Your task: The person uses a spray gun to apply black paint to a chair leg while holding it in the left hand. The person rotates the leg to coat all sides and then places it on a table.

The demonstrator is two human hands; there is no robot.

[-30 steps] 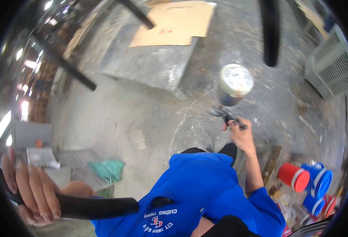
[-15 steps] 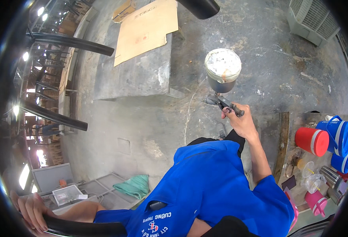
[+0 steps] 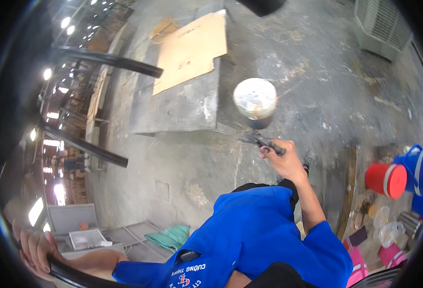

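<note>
My right hand (image 3: 286, 158) is wrapped around the handle of a dark spray gun (image 3: 261, 140), held out in front of my body. On top of the gun sits a paint cup (image 3: 255, 96) with a whitish, stained lid and a dark lower part. At the lower left, my left hand (image 3: 36, 247) is closed around a black bar (image 3: 84, 277) of a piece whose full shape I cannot make out. Other black legs (image 3: 120, 63) and a second black leg (image 3: 87, 146) jut in from the left, apart from the gun. A further dark leg end (image 3: 263, 5) shows at the top.
A grey block-like table (image 3: 182, 110) bears a flat cardboard sheet (image 3: 192, 50). A grey slatted machine (image 3: 384, 24) stands far right. Red bucket (image 3: 379, 180), blue bucket (image 3: 415, 165) and clear plastic cups stand at the right. A green cloth (image 3: 170, 236) lies at the lower left.
My right hand has moved slightly left with the spray gun, and its cup tilts differently. The view has shifted, so the surroundings sit lower and most lie farther right. My left hand keeps its hold.
</note>
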